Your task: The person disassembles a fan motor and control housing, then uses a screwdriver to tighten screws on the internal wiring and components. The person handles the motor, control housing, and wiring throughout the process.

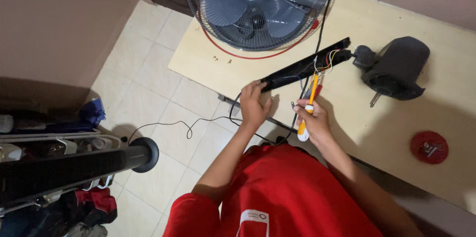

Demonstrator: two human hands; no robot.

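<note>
Red cloth of the person's shirt [277, 192] is filling the bottom middle of the frame, closest to the lens. Just above it, near the centre, the two bare hands are working at the front edge of a pale yellow table [446, 93]. The left hand [254, 105] is curling its fingers around the near end of a long black bar [305, 64], which is lying slantwise on the table and running up toward the right. The right hand [311, 120] is closing around a screwdriver with an orange and white handle [307, 113] — its shaft is pointing up at the bar's open far end, where thin coloured wires [327, 61] are spilling out. A black cable [321, 24] is dropping from the upper middle of the frame to that same spot.

Right of the bar, a black motor housing [396, 67] is lying on the table, and at the lower right a small red cap [429, 147] is sitting well apart from it. A fan head with a wire cage and grey blades [258, 6] is taking up the top middle — resting partly on the table. At the lower left, a black pole [74, 167] is crossing above the tiled floor [148, 68], with clothes [94, 202] bunching beneath it.
</note>
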